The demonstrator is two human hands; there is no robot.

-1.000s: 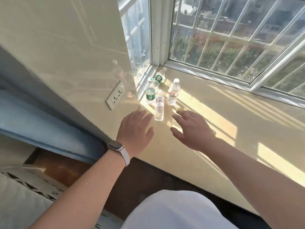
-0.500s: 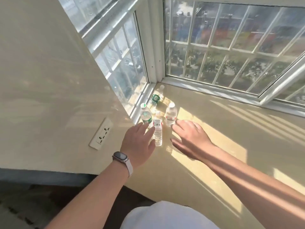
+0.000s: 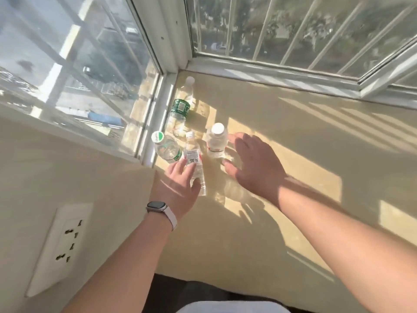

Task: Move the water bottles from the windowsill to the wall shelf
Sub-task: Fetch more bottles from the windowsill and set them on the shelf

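Head view: the left hand [image 3: 178,186] has its thumb and fingers either side of the slim bottle [image 3: 194,163], touching it; whether they have clamped I cannot tell. The right hand [image 3: 255,163] is spread flat and holds nothing, its fingertips just beside the red-banded bottle [image 3: 216,141]. All four bottles I can see are on the windowsill [image 3: 293,154], including the green-capped bottle [image 3: 165,147] and the green-labelled bottle [image 3: 180,107], which seems to lie on its side toward the corner. The wall shelf is out of view, so I judge the moving barely begun. The slim bottle's label shows a barcode; all other print is too small to read.
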